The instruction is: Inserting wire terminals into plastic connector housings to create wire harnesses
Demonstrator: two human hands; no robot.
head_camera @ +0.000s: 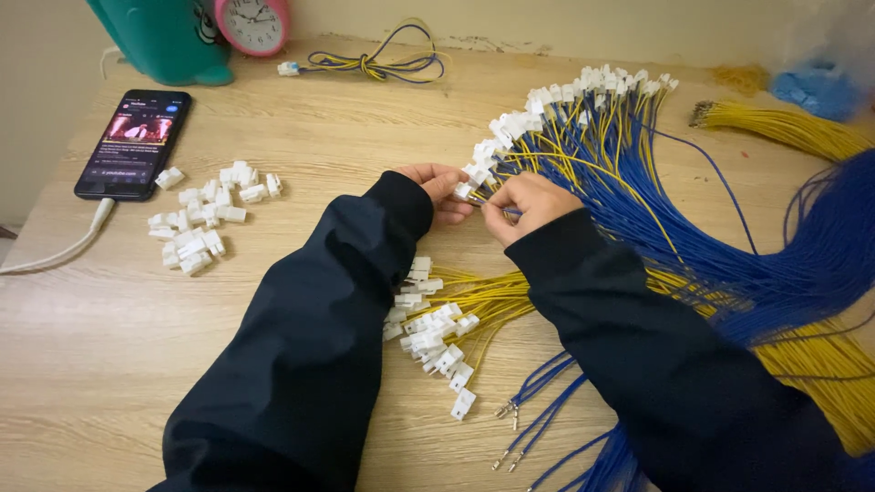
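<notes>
head cam, looking down, close over table [109, 346]

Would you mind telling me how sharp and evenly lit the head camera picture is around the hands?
Head view: soft, even light, no harsh glare; left hand and right hand are fairly sharp, white connector slightly washed out; blue object at the top right corner is blurred; dark sleeves lose detail.

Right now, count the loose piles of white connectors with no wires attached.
1: a pile of loose white connectors lies on the wooden table beside the phone. More may be hidden under the sleeves.

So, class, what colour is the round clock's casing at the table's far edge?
Pink, with a white face; the clock shows best in the head view.
</notes>
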